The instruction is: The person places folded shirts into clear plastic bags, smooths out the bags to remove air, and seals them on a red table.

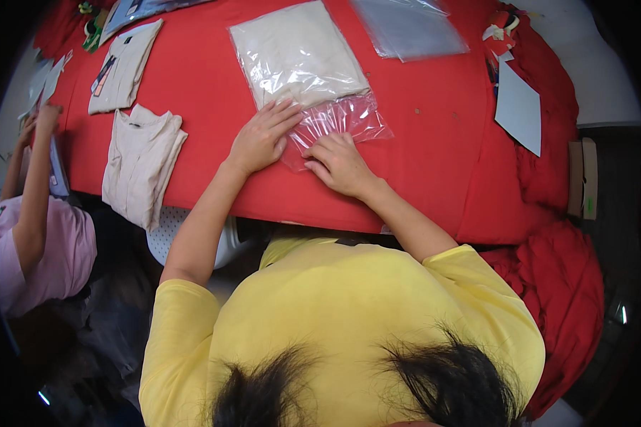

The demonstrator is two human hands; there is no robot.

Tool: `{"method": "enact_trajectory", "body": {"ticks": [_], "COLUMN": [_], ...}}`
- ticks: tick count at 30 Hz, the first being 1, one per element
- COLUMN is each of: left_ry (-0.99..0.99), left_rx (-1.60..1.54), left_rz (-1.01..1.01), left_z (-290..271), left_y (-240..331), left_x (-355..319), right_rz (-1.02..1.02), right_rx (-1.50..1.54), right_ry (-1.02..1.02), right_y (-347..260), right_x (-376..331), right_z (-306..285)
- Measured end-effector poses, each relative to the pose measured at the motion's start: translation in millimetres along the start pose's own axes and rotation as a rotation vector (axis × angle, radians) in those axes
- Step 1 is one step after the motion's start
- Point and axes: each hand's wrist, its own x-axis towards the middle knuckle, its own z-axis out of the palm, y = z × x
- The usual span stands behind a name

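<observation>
A folded cream garment (299,53) lies inside a clear plastic bag (367,119) on the red-covered table. The bag's empty end, wrinkled and see-through, points toward me. My left hand (263,139) rests on the bag near the garment's lower edge, fingers stretched out and lying flat. To its right, my right hand (343,165) has its fingers curled down on the loose plastic end, gathering it into creases. The fingertips of the right hand are partly hidden.
Left of me lie a folded beige garment (142,160) over the table's edge and another with a tag (126,64). Clear empty bags (413,28) lie at the back right, a white card (518,108) at the right. A co-worker in pink (57,235) works at far left.
</observation>
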Motion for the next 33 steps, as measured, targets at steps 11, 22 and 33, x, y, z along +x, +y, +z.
{"method": "enact_trajectory", "body": {"ticks": [11,22,33], "left_ry": [0.019,-0.006,-0.059], "left_rx": [-0.03,0.065,0.003], "left_rz": [0.105,0.247,0.228], "left_z": [2.7,-0.4,-0.9], "left_y": [-5.0,-2.4,-2.7], "left_x": [-5.3,-8.0,-5.1], "right_rz": [0.091,0.679,0.865], "right_rx": [0.007,-0.271,0.426], "right_ry": [0.156,0.307,-0.109], "right_y": [-26.0,31.3,55.6], "right_x": [-14.4,67.7,151.6], "right_z": [-22.3,-31.0,-61.2]}}
